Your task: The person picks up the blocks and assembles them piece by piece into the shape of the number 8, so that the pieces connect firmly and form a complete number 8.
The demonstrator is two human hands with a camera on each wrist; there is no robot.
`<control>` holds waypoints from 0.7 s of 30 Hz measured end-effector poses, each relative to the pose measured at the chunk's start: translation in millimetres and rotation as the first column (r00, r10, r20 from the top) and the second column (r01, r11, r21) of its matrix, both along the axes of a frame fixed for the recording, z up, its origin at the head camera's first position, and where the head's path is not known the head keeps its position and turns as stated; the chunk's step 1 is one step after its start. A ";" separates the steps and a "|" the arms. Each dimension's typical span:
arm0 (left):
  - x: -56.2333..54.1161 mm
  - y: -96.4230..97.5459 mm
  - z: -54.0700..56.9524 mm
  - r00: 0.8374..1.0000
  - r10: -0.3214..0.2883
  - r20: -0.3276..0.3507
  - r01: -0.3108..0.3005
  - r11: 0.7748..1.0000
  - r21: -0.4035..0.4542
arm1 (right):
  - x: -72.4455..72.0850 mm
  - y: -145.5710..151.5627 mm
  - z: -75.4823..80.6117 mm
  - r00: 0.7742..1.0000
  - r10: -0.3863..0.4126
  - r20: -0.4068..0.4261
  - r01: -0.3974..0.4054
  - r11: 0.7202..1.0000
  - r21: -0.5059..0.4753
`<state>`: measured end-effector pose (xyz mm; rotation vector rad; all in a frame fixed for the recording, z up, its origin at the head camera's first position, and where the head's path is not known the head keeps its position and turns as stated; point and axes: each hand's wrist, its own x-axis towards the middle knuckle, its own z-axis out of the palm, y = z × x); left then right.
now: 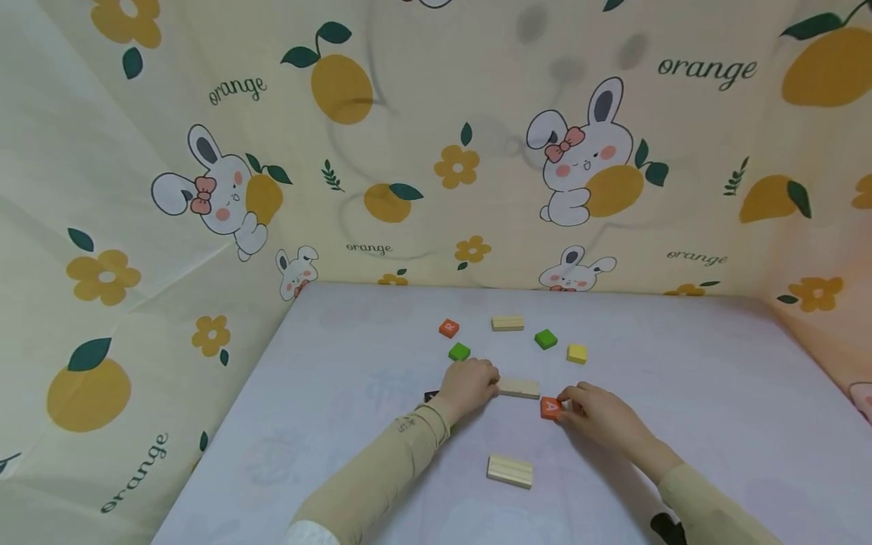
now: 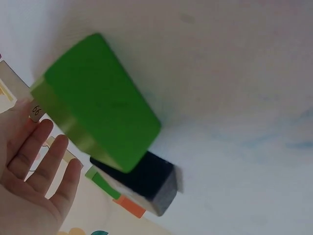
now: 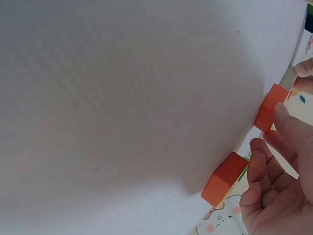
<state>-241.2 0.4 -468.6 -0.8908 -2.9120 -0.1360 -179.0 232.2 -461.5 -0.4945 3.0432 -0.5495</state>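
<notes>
In the head view my left hand (image 1: 468,387) is at the left end of a flat wooden block (image 1: 519,388), pinching that end between thumb and finger. My right hand (image 1: 602,416) pinches an orange-red letter block (image 1: 551,409) marked A, at the wooden block's right end. The right wrist view shows this red block (image 3: 273,107) between thumb and fingers, with a second red block (image 3: 225,178) beside the hand. Close to the left wrist lie a green block (image 2: 102,103) and a black block (image 2: 159,183); the left forearm hides most of them in the head view.
Farther back are a red R block (image 1: 449,328), a green block (image 1: 459,352), a wooden block (image 1: 507,324), another green block (image 1: 546,339) and a yellow block (image 1: 577,353). A wooden block (image 1: 509,471) lies nearer me. A printed cloth backdrop (image 1: 409,151) rises behind the table.
</notes>
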 end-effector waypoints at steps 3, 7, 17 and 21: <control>0.6 -0.2 0.5 1.000 -0.002 -0.001 0.002 1.000 0.003 | -0.1 -1.1 0.1 1.000 0.001 -0.006 -0.001 1.000 0.004; 1.1 -1.5 1.2 1.000 -0.004 -0.001 0.004 1.000 0.013 | -0.4 -2.1 0.4 1.000 -0.001 -0.001 0.001 1.000 0.001; 0.9 -1.6 1.1 1.000 -0.011 -0.010 0.011 1.000 0.026 | -2.3 -4.5 0.4 1.000 -0.010 0.014 0.011 1.000 -0.017; 0.7 -0.7 3.2 1.000 -0.007 0.003 0.007 1.000 0.026 | -2.7 -4.8 0.9 1.000 -0.007 0.008 0.007 1.000 -0.009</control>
